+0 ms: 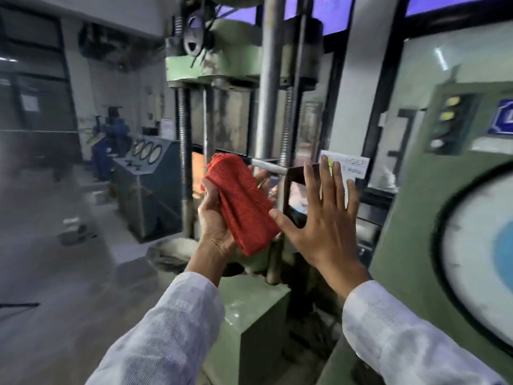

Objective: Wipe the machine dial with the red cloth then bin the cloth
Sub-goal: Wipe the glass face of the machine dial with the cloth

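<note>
A folded red cloth (242,201) lies across the palm of my left hand (215,218), whose fingers curl around it at mid-frame. My right hand (319,218) is flat beside it, fingers spread, its thumb touching the cloth's lower edge and nothing held in it. The machine dial (477,262), a large white round face with a black rim and a blue centre, fills the right edge on a green cabinet (410,218). Both hands are left of the dial and apart from it. No bin is visible.
A tall green press with steel columns (270,87) and threaded rods stands straight ahead, its green base block (255,323) below my hands. A lower console with round gauges (147,151) and a blue machine (111,134) stand at the left, beyond grey floor (55,273).
</note>
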